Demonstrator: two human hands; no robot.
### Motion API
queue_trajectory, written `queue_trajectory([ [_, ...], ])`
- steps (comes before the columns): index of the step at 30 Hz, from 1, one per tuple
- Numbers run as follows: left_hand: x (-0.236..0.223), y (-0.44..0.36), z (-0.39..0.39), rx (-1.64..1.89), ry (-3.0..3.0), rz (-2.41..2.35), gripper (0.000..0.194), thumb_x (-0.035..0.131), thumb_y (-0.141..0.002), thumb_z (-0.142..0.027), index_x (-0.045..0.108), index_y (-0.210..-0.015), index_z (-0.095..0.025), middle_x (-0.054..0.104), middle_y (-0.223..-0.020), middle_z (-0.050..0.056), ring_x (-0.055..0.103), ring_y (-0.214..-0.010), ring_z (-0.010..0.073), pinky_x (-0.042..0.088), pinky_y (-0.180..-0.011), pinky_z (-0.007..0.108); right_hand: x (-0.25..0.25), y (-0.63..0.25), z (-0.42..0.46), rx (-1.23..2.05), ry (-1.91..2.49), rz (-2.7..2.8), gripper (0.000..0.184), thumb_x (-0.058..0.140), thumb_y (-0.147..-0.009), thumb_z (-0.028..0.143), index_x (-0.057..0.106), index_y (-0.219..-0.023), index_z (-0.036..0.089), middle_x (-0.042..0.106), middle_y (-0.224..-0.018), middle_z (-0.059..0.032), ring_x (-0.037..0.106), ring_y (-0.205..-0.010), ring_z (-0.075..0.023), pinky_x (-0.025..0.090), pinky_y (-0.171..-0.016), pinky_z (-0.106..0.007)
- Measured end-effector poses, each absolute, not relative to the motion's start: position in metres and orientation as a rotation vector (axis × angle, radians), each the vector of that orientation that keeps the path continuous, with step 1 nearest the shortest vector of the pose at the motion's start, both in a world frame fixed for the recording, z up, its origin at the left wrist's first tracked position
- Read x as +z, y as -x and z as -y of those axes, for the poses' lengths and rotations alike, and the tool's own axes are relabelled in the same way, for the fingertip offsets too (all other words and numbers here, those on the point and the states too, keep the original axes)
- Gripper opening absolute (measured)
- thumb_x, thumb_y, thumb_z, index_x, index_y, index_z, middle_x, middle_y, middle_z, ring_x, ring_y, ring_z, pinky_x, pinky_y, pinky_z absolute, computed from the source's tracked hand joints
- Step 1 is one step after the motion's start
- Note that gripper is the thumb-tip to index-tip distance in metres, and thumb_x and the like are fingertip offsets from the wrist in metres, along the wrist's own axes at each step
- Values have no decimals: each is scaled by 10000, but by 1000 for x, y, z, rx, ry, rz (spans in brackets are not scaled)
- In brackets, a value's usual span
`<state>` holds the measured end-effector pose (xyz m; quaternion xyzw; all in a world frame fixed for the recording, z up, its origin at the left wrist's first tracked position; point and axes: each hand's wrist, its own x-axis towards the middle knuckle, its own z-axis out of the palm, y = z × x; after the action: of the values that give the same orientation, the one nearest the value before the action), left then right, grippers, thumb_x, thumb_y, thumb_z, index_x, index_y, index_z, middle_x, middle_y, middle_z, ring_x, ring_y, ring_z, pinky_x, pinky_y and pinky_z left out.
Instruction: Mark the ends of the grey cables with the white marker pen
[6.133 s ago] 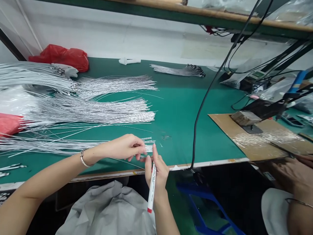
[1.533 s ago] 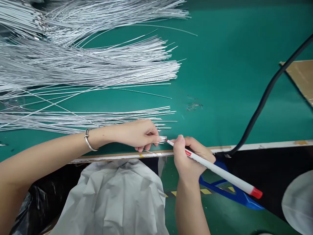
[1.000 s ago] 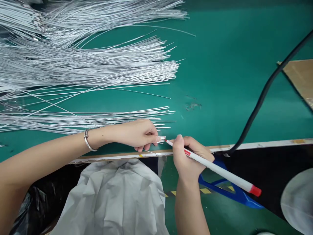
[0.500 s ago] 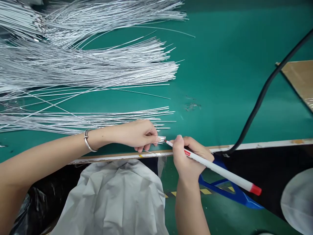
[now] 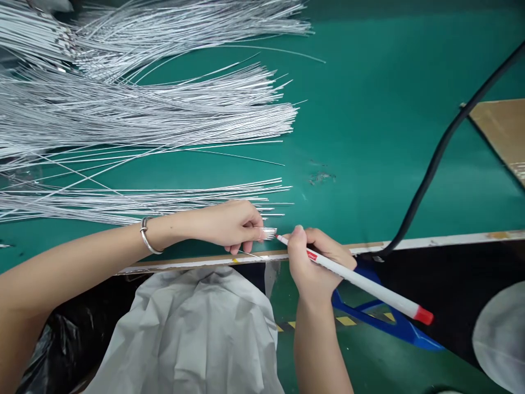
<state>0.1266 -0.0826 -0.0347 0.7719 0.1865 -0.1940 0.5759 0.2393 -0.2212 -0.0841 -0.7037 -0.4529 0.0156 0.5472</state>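
Observation:
My left hand [image 5: 235, 225] pinches a small bunch of thin silvery wires [image 5: 269, 233], whose ends stick out to the right past the fingertips. In my right hand [image 5: 315, 262] is a white marker pen [image 5: 365, 283] with a red tip and a red back end. The pen's tip points left, at or right beside the wire ends; whether it touches them I cannot tell. One stray wire [image 5: 252, 255] slants out below my left fingers. Just beyond my left hand lies a loose layer of similar wires [image 5: 229, 192] on the green table mat [image 5: 389, 137].
Larger wire bundles [image 5: 184, 109] cover the table's left and back. A black cable [image 5: 438, 150] crosses the right side, near a piece of cardboard [image 5: 502, 131]. The table's white front edge [image 5: 447, 241] runs under my hands. Below are a blue frame [image 5: 389, 323] and a round stool seat [image 5: 500, 331].
The marker has shifted slightly left and its back end has risen a little with my right hand. My left hand stays almost where it was, still pinching the wires.

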Motion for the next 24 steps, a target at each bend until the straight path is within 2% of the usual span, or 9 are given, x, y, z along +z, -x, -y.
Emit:
queue_trajectory([
  [24,-38,-126,82,-456,-1779,-456,239,460,-876,-298,560,-738,-131,659,-656,16,565,-437,71,394,-424,152,-85,-240,222,38,1670,1094,325,573,-780,144,495,-466,179,448,-411,62,375,-379,-63,318,-398,-215],
])
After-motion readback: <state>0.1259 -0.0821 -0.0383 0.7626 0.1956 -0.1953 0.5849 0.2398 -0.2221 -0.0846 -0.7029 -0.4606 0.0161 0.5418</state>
